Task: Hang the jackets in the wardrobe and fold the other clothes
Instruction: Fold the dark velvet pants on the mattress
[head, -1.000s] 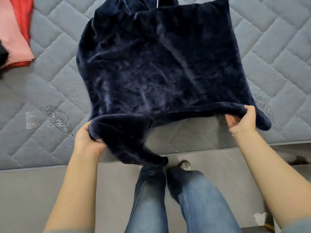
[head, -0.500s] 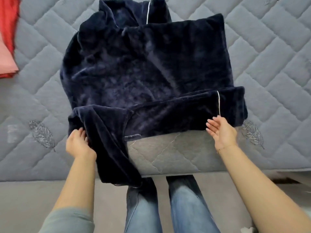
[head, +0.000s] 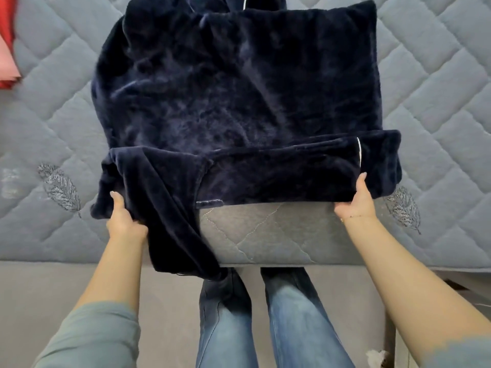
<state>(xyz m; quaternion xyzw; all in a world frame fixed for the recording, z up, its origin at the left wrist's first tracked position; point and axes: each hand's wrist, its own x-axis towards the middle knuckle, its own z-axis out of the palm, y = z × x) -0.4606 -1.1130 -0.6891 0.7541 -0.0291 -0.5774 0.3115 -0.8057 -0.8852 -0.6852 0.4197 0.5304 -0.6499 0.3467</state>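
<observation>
A dark navy plush garment [head: 239, 88] with thin white piping lies spread on the grey quilted mattress [head: 438, 75]. Its near edge is folded back into a band across the front. My left hand [head: 123, 217] grips the folded band's left end, where a loose flap hangs down over the mattress edge. My right hand [head: 357, 200] holds the band's right end, thumb on top by the white piping. The garment's far end runs out of the top of the view.
Red and pink clothes [head: 6, 57] lie at the mattress's left edge. The mattress front edge [head: 279, 235] faces me, with my jeans-clad legs [head: 265, 322] standing against it on a grey floor. A small white scrap [head: 377, 358] lies on the floor at lower right.
The near hem was lifted and folded back onto the garment as a band. Both hands moved forward over the mattress and now grip the band's two ends.
</observation>
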